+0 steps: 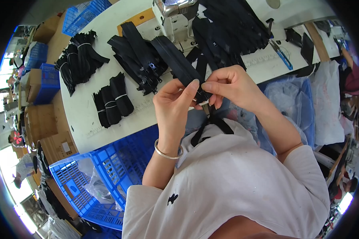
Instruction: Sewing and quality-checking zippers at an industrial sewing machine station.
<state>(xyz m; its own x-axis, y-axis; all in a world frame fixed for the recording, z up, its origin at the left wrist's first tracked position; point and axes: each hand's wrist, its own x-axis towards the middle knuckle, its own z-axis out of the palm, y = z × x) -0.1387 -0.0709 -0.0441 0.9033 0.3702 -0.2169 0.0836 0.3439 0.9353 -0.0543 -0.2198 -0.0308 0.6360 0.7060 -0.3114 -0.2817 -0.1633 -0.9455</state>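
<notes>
Between my two hands is a black zipper (pixel 175 59), its tape running up and away toward the sewing machine. My left hand (pixel 174 95) pinches its near end between thumb and fingers; a bangle circles that wrist. On the other side of the same end, my right hand (pixel 231 85) grips with thumb and bent fingers. The slider area at this end is partly hidden by my fingers. Just left of the held piece lies a pile of black zippers (pixel 141 55) with metal pulls. A larger heap of black zippers (pixel 231 30) spreads beyond my right hand.
A sewing machine (pixel 174 20) stands at the far middle of the white table (pixel 81 119). Tied black zipper bundles (pixel 113 99) lie at left. Blue-handled snips (pixel 282 55) rest at right. Below the table edge are a blue crate (pixel 103 167) and a blue plastic-lined bin (pixel 310 107).
</notes>
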